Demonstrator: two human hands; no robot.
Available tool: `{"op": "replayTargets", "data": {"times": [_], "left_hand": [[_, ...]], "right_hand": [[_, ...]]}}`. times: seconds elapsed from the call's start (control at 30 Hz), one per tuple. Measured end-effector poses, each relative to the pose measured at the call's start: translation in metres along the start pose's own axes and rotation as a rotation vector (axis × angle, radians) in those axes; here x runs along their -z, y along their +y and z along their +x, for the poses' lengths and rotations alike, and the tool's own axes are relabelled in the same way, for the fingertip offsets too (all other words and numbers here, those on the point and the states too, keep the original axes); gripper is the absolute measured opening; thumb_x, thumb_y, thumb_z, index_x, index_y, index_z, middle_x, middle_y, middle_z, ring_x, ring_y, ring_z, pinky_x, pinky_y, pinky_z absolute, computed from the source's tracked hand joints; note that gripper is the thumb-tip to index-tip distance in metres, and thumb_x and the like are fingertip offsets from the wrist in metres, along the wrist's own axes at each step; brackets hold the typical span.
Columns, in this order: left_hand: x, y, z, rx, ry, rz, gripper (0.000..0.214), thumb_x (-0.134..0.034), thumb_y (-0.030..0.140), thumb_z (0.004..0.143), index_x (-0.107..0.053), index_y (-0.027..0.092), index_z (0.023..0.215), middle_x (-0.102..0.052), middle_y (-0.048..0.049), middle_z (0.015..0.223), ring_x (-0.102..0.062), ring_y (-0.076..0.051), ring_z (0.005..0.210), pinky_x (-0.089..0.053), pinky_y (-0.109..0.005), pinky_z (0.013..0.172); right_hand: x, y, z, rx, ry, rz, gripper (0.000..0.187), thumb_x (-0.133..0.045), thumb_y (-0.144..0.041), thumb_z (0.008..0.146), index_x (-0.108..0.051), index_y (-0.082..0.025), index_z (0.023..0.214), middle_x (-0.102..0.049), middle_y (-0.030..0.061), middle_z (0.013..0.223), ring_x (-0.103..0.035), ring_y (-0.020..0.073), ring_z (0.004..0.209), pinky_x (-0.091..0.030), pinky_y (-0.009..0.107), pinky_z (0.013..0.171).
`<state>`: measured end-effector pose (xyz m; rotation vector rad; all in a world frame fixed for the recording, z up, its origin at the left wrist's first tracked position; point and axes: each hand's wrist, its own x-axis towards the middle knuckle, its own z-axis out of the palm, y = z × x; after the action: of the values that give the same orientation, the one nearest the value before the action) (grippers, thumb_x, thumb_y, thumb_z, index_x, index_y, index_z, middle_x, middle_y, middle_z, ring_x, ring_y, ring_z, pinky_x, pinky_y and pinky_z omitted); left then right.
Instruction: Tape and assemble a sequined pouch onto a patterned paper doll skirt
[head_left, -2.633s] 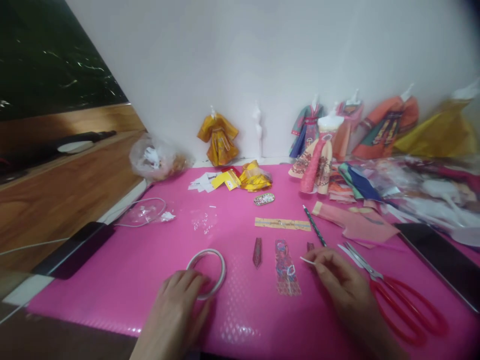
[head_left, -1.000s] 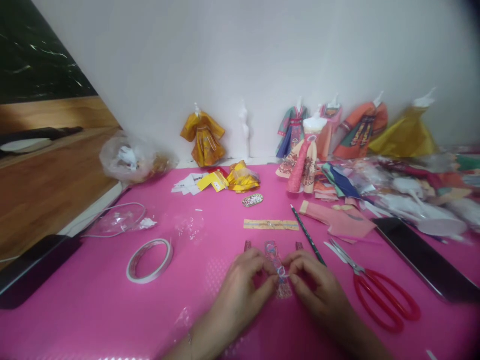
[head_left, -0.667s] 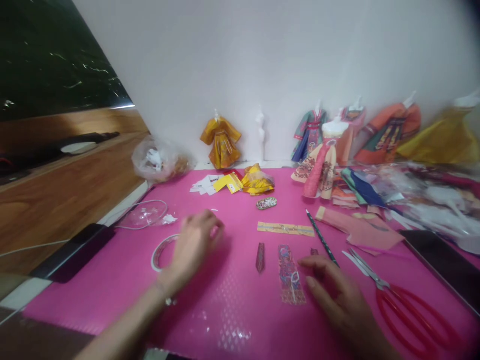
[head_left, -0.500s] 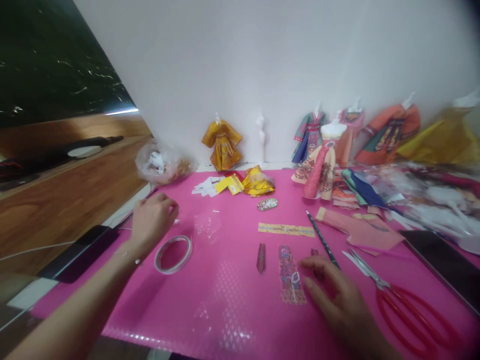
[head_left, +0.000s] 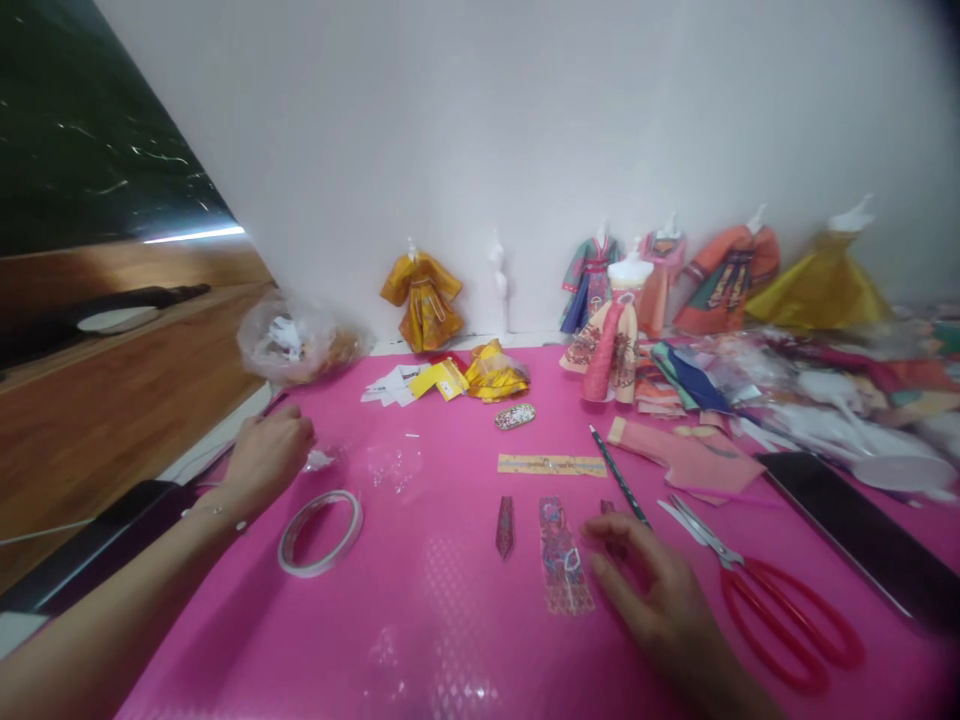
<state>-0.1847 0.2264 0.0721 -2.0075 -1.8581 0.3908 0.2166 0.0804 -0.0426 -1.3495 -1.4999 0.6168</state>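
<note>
My left hand (head_left: 271, 448) is at the left of the pink table, its fingers curled downward and their tips hidden. Just right of it lies a small clear plastic piece with something white (head_left: 319, 460). In front of that hand is a roll of tape (head_left: 321, 533). My right hand (head_left: 651, 575) hovers low on the right, thumb and fingers apart with nothing between them. Beside its fingertips lies a patterned fabric strip (head_left: 562, 550), and a small dark red fabric piece (head_left: 611, 525) is partly covered. Another pointed red piece (head_left: 505, 528) lies further left.
Red-handled scissors (head_left: 787, 610), a pencil (head_left: 619, 475) and a black phone (head_left: 855, 535) lie at right. A beige strip (head_left: 552, 466) and an oval clip (head_left: 515, 416) are mid-table. Dressed miniature mannequins (head_left: 611, 330) stand along the wall; a plastic bag (head_left: 289, 340) sits back left.
The view has swung to the right, so everything sits further left. My left hand has come lower, closer to the small plastic piece. My right hand stays beside the patterned strip.
</note>
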Motion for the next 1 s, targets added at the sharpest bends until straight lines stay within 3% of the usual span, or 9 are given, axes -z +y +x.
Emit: {"op": "replayTargets", "data": {"times": [0.17, 0.3, 0.37, 0.4, 0.5, 0.63, 0.77, 0.87, 1.0], "left_hand": [[0.002, 0.005, 0.000, -0.005, 0.038, -0.012, 0.029, -0.060, 0.033, 0.095, -0.060, 0.015, 0.117, -0.065, -0.0083, 0.115, -0.066, -0.021, 0.097, -0.056, -0.042, 0.083], [0.010, 0.015, 0.002, 0.018, 0.148, -0.052, 0.026, -0.047, 0.029, 0.100, -0.064, 0.012, 0.089, -0.065, -0.0064, 0.093, -0.063, -0.022, 0.088, -0.052, -0.044, 0.083], [0.014, 0.024, 0.007, 0.011, 0.211, -0.100, 0.026, -0.044, 0.025, 0.100, -0.064, 0.011, 0.092, -0.064, -0.0077, 0.095, -0.063, -0.023, 0.091, -0.051, -0.046, 0.085], [0.015, 0.030, 0.010, 0.000, 0.243, -0.133, 0.022, -0.047, 0.026, 0.100, -0.063, 0.011, 0.103, -0.064, -0.0091, 0.103, -0.063, -0.024, 0.095, -0.051, -0.047, 0.086], [0.016, 0.063, 0.024, -0.097, 0.305, -0.263, 0.032, -0.060, 0.032, 0.095, -0.058, 0.016, 0.123, -0.061, -0.0102, 0.124, -0.063, -0.025, 0.107, -0.053, -0.047, 0.090], [0.010, 0.129, 0.051, -0.317, 0.271, -0.486, 0.031, -0.060, 0.031, 0.095, -0.058, 0.016, 0.122, -0.062, -0.0101, 0.124, -0.064, -0.024, 0.105, -0.055, -0.045, 0.088], [0.004, 0.187, 0.078, -0.422, 0.178, -0.657, 0.032, -0.060, 0.031, 0.095, -0.058, 0.017, 0.123, -0.061, -0.0102, 0.124, -0.064, -0.024, 0.104, -0.056, -0.045, 0.087], [0.002, 0.210, 0.091, -0.438, 0.105, -0.747, 0.032, -0.060, 0.031, 0.095, -0.058, 0.016, 0.123, -0.062, -0.0100, 0.123, -0.065, -0.024, 0.103, -0.056, -0.044, 0.086], [-0.001, 0.223, 0.098, -0.417, 0.082, -0.838, 0.033, -0.060, 0.031, 0.095, -0.058, 0.016, 0.123, -0.062, -0.0100, 0.123, -0.065, -0.024, 0.103, -0.056, -0.044, 0.086]], "right_hand": [[-0.001, 0.005, 0.000, 0.034, -0.004, -0.035, 0.014, -0.058, -0.028, 0.087, -0.065, -0.022, 0.098, -0.069, 0.0051, 0.094, -0.066, 0.0210, 0.087, -0.054, 0.033, 0.084], [-0.001, 0.004, 0.001, 0.027, 0.012, -0.030, 0.012, -0.057, -0.026, 0.087, -0.064, -0.022, 0.097, -0.068, 0.0039, 0.091, -0.065, 0.0200, 0.084, -0.054, 0.032, 0.082], [-0.001, 0.002, 0.001, 0.012, 0.019, -0.020, 0.012, -0.058, -0.024, 0.087, -0.064, -0.022, 0.096, -0.068, 0.0038, 0.090, -0.065, 0.0199, 0.084, -0.055, 0.030, 0.078], [-0.001, 0.001, 0.002, 0.007, 0.022, -0.013, 0.012, -0.058, -0.024, 0.086, -0.064, -0.022, 0.096, -0.068, 0.0038, 0.090, -0.065, 0.0200, 0.084, -0.055, 0.029, 0.077], [-0.001, 0.000, 0.002, 0.009, 0.042, 0.000, 0.011, -0.058, -0.023, 0.086, -0.064, -0.022, 0.095, -0.067, 0.0038, 0.090, -0.065, 0.0200, 0.082, -0.054, 0.030, 0.075], [0.000, 0.002, 0.004, 0.064, 0.065, -0.019, 0.009, -0.056, -0.020, 0.086, -0.062, -0.022, 0.093, -0.064, 0.0035, 0.086, -0.063, 0.0192, 0.076, -0.053, 0.030, 0.072], [0.002, 0.003, 0.007, 0.199, 0.069, -0.070, 0.011, -0.055, -0.013, 0.085, -0.061, -0.021, 0.090, -0.063, 0.0028, 0.080, -0.062, 0.0180, 0.070, -0.053, 0.029, 0.066], [0.001, 0.002, 0.011, 0.245, 0.095, -0.076, 0.013, -0.054, -0.010, 0.083, -0.060, -0.020, 0.088, -0.062, 0.0022, 0.075, -0.061, 0.0170, 0.067, -0.052, 0.028, 0.062], [-0.001, -0.001, 0.013, 0.249, 0.110, -0.066, 0.013, -0.053, -0.009, 0.082, -0.060, -0.019, 0.086, -0.061, 0.0022, 0.073, -0.061, 0.0168, 0.066, -0.052, 0.027, 0.060]]}}
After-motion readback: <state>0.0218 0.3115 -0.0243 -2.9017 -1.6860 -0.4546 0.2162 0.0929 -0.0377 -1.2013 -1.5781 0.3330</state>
